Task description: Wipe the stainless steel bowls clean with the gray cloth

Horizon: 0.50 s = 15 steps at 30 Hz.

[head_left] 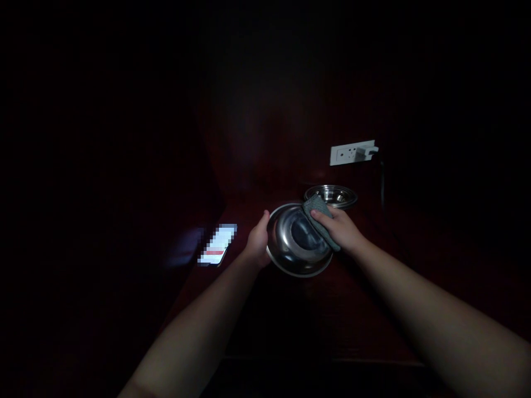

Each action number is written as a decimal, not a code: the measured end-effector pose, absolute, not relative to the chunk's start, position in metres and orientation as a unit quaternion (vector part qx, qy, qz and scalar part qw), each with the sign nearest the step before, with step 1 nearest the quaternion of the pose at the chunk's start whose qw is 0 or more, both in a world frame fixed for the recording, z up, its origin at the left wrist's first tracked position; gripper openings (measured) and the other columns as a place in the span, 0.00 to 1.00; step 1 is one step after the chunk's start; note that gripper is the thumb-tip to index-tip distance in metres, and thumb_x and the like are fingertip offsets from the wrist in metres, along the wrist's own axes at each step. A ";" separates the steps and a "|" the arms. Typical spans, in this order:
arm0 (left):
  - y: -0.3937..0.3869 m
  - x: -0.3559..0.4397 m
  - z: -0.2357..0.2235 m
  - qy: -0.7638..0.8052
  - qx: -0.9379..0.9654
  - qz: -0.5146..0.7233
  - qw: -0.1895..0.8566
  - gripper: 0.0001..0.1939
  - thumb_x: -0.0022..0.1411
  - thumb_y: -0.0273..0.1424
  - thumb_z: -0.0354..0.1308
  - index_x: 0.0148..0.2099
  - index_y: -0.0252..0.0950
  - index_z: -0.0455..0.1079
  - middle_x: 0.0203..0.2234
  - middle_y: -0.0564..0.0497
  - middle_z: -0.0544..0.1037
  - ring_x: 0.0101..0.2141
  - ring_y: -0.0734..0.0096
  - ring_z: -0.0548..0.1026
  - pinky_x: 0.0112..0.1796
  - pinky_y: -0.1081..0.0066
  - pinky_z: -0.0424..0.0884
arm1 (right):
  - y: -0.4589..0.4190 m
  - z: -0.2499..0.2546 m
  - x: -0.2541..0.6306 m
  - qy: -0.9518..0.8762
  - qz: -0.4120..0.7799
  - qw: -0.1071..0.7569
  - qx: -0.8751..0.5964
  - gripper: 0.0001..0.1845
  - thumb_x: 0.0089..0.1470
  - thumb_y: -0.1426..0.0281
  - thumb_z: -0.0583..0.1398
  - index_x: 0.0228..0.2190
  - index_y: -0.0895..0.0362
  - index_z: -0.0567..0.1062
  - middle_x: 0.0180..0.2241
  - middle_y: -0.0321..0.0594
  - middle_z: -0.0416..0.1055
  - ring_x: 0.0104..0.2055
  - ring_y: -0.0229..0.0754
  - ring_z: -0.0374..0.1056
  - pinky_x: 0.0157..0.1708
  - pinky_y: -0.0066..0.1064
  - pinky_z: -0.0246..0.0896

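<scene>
A shiny metal bowl (286, 257) is held up in front of me, its rounded outer underside facing my eyes. My left hand (259, 241) grips the bowl's left rim, thumb pointing up along the edge and the other fingers hidden behind. In my right hand (342, 229) is a grey-green cloth (318, 216), folded and pressed against the bowl's upper right side. The thumb lies over the cloth; most fingers of that hand are out of sight behind it.
Behind the bowl, more metal bowls (346, 197) appear nested on the dark red table (315, 320). A lit phone (218, 244) lies at the left. On the back wall a white socket (346, 155) holds a plugged-in charger (367, 150) with a hanging cable (382, 182). Surroundings are very dark.
</scene>
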<state>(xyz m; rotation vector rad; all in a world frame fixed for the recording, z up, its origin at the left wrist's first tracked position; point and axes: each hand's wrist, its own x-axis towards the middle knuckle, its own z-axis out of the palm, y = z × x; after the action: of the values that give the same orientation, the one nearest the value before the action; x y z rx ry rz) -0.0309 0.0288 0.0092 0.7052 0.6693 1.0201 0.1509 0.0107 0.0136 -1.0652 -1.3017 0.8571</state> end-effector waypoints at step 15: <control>0.031 -0.025 -0.005 0.351 0.401 0.635 0.560 0.14 0.55 0.39 0.56 0.34 0.32 0.71 0.28 0.51 0.76 0.29 0.73 0.72 0.35 0.72 0.65 | 0.016 0.006 0.154 -0.607 0.236 0.583 -0.485 0.20 0.48 0.53 0.57 0.35 0.56 0.73 0.33 0.40 0.74 0.36 0.45 0.69 0.40 0.38 0.62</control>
<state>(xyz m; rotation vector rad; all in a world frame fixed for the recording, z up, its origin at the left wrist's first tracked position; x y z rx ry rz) -0.0246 0.0309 -0.0045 0.9440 0.8266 1.4956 0.1535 0.0163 0.0059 -1.1320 -1.4176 0.5501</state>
